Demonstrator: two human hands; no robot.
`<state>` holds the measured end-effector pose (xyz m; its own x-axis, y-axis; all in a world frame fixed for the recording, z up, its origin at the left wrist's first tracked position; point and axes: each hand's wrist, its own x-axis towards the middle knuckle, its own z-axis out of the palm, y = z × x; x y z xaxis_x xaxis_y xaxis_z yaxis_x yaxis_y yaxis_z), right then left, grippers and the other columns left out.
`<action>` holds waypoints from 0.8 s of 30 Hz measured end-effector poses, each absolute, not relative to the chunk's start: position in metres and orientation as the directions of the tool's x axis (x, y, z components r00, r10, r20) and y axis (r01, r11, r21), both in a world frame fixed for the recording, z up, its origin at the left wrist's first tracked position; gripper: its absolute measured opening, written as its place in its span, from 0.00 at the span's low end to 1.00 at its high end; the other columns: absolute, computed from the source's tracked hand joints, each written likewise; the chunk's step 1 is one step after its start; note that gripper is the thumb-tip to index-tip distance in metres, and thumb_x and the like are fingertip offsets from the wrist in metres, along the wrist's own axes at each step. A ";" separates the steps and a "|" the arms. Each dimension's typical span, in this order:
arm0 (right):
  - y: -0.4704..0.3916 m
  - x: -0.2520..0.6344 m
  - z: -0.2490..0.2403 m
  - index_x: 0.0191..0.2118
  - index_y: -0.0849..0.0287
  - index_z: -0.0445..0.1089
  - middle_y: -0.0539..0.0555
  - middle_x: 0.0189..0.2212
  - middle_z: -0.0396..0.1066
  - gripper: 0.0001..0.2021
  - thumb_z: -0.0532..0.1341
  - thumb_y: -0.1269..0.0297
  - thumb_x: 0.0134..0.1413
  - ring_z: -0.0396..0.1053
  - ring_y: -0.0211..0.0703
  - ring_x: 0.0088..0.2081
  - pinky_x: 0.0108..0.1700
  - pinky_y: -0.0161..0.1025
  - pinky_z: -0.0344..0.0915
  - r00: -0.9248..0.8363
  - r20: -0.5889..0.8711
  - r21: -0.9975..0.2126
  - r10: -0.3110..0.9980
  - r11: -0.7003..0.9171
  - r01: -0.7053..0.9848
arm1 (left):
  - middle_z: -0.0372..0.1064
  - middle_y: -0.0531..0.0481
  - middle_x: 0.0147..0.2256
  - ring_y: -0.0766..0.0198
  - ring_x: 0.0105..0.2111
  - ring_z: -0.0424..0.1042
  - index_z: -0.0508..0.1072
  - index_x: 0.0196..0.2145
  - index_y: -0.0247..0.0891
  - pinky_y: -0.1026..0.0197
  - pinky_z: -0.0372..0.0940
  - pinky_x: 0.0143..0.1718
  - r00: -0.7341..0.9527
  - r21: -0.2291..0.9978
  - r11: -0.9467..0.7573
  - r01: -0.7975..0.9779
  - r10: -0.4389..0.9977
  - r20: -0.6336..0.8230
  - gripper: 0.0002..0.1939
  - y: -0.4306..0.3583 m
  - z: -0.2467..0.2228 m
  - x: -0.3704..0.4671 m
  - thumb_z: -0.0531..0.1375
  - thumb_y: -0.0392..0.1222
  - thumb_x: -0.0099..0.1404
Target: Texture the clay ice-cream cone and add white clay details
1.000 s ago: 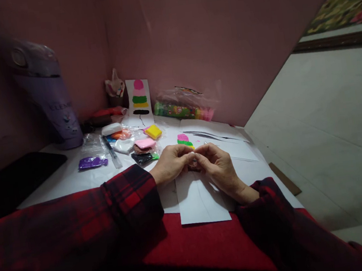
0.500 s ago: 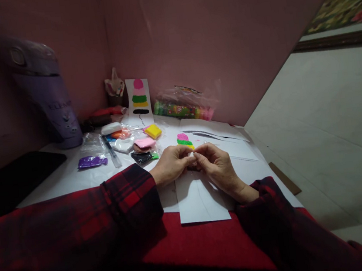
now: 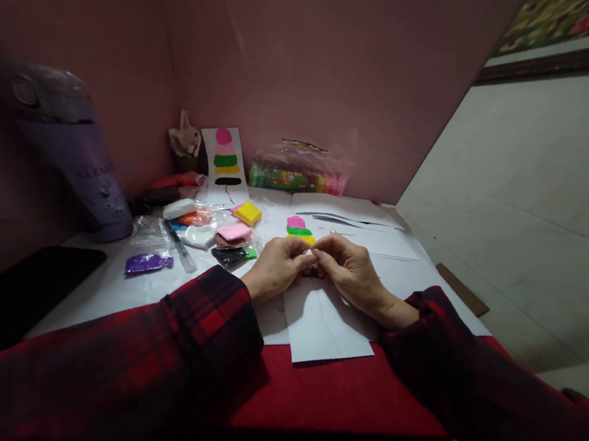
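My left hand (image 3: 277, 265) and my right hand (image 3: 351, 271) meet over a white paper strip (image 3: 329, 327), fingertips pinched together. Between them a small whitish piece (image 3: 310, 251) barely shows; it looks like modelling clay, but the fingers cover most of it. Just beyond the fingertips, pink, green and yellow bands of clay (image 3: 300, 231) are stuck on the strip. The lower part of these bands is hidden behind my hands. A dark patch under the fingers is only partly visible.
Clay packets lie left, including a yellow one (image 3: 247, 213) and a purple one (image 3: 148, 263), with a pen (image 3: 180, 249) among them. A finished-looking card (image 3: 226, 161) leans at the back. A purple tumbler (image 3: 77, 161), a bag of coloured tubes (image 3: 297, 176) and cut paper (image 3: 382, 238) stand around.
Both hands stay pinched together in nearly the same place, with only slight finger movement. The whole view has shifted a little; nothing else has visibly moved.
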<state>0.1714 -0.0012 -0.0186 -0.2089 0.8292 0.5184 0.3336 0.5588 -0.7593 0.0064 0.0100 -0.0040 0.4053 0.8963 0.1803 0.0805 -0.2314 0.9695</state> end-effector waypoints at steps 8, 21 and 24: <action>0.000 0.173 -0.020 0.36 0.56 0.70 0.50 0.27 0.71 0.04 0.61 0.63 0.60 0.66 0.38 0.26 0.29 0.38 0.65 -0.203 0.529 -0.733 0.824 0.564 0.381 | 0.65 0.55 0.20 0.71 0.17 0.61 0.70 0.25 0.34 0.68 0.54 0.18 0.413 0.956 -0.257 0.138 0.893 0.180 0.07 0.012 -0.006 0.005 0.60 0.37 0.61; -0.001 0.172 -0.016 0.35 0.56 0.70 0.50 0.27 0.71 0.04 0.59 0.65 0.60 0.68 0.39 0.27 0.29 0.37 0.65 -0.242 0.522 -0.700 0.818 0.573 0.426 | 0.64 0.56 0.18 0.71 0.16 0.61 0.72 0.26 0.34 0.69 0.52 0.18 0.394 0.943 -0.271 0.196 0.902 0.177 0.06 0.012 -0.005 0.005 0.60 0.37 0.60; -0.001 0.173 -0.016 0.34 0.56 0.69 0.49 0.26 0.70 0.04 0.58 0.65 0.60 0.67 0.39 0.27 0.29 0.37 0.65 -0.254 0.528 -0.678 0.811 0.582 0.449 | 0.63 0.56 0.18 0.71 0.16 0.61 0.72 0.27 0.34 0.69 0.52 0.18 0.404 0.941 -0.273 0.201 0.898 0.175 0.06 0.013 -0.007 0.005 0.60 0.37 0.60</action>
<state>0.1726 -0.0013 -0.0160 -0.2535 0.8108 0.5276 0.4491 0.5817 -0.6781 0.0050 0.0128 -0.0066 0.4044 0.8978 0.1745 0.2011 -0.2735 0.9406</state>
